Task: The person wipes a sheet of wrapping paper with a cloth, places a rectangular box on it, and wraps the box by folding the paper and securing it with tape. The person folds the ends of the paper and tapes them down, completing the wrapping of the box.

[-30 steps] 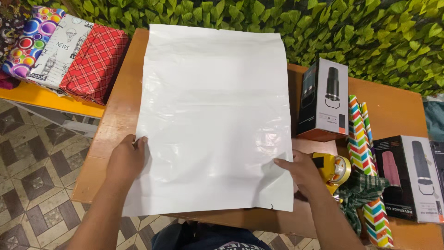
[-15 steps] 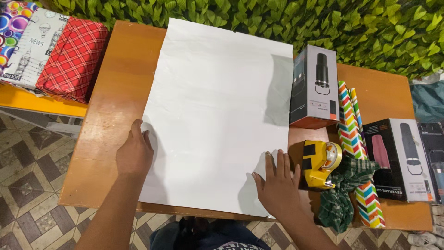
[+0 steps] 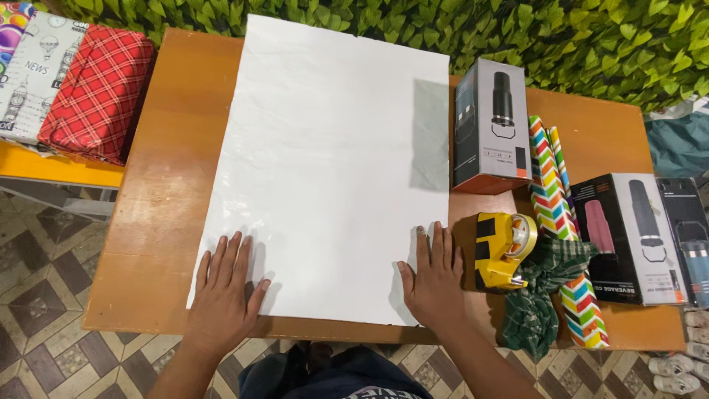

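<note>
Palms (image 3: 221, 292) (image 3: 432, 277) flat, fingers spread, on white sheet (image 3: 332, 148)

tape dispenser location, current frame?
Head view, right side of the wooden table: the yellow tape dispenser sits just right of the right hand, beside the chevron wrapping-paper roll.

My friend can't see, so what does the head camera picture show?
Two hands, left and right, press flat on a large white paper sheet covering a brown wooden table. A yellow tape dispenser sits beside the right hand.
</note>
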